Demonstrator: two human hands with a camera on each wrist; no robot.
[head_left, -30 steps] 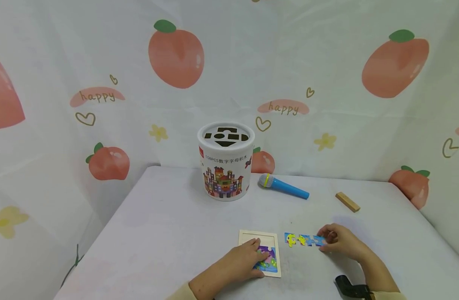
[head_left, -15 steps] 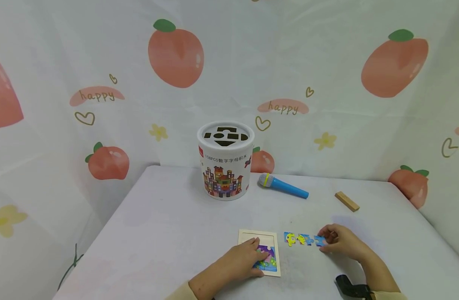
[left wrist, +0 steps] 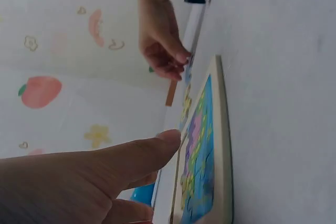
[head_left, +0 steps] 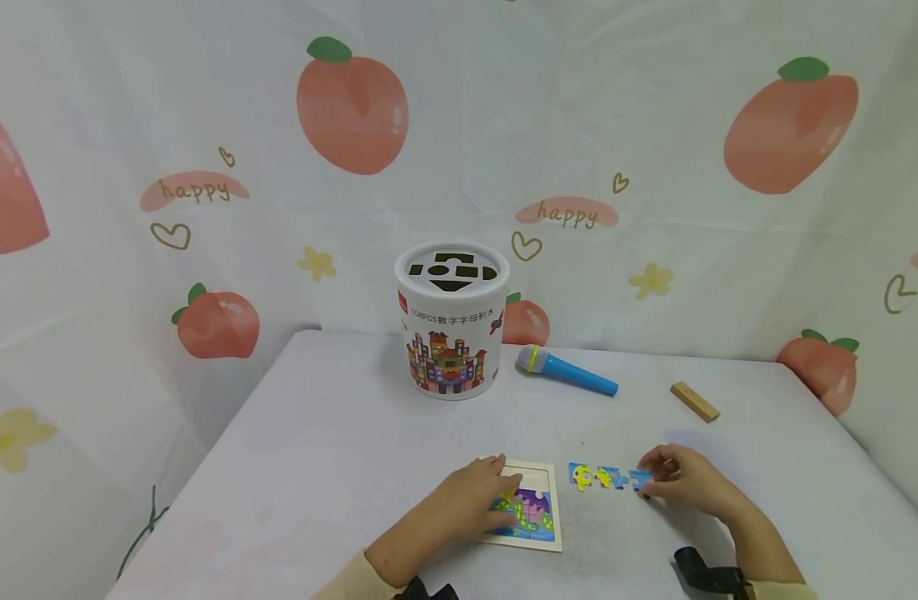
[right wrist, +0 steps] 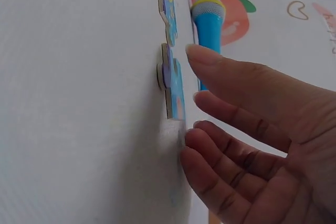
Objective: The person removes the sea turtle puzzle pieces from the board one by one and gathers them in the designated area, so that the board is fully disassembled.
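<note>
A wooden-framed jigsaw puzzle (head_left: 534,508) lies flat on the table, its lower part filled with purple, green and blue picture pieces. Over its left side is my left hand (head_left: 469,498), thumb stretched out in the left wrist view (left wrist: 131,163); whether its other fingertips touch the board I cannot tell. Right of the frame lies a row of loose jigsaw pieces (head_left: 603,477), yellow and blue. Beside the rightmost blue piece (right wrist: 175,90) is my right hand (head_left: 687,483), fingers loosely bent and the thumb apart from the piece in the right wrist view.
Behind stands a white block bucket (head_left: 453,325) with shaped holes in its lid. A blue toy microphone (head_left: 574,373) lies to the bucket's right, and a small wooden block (head_left: 694,402) farther right. A patterned cloth (head_left: 654,125) hangs behind the table.
My left hand has shifted a little left and away, uncovering more of the puzzle picture. My right hand has let go of the rightmost piece, which stays on the table.
</note>
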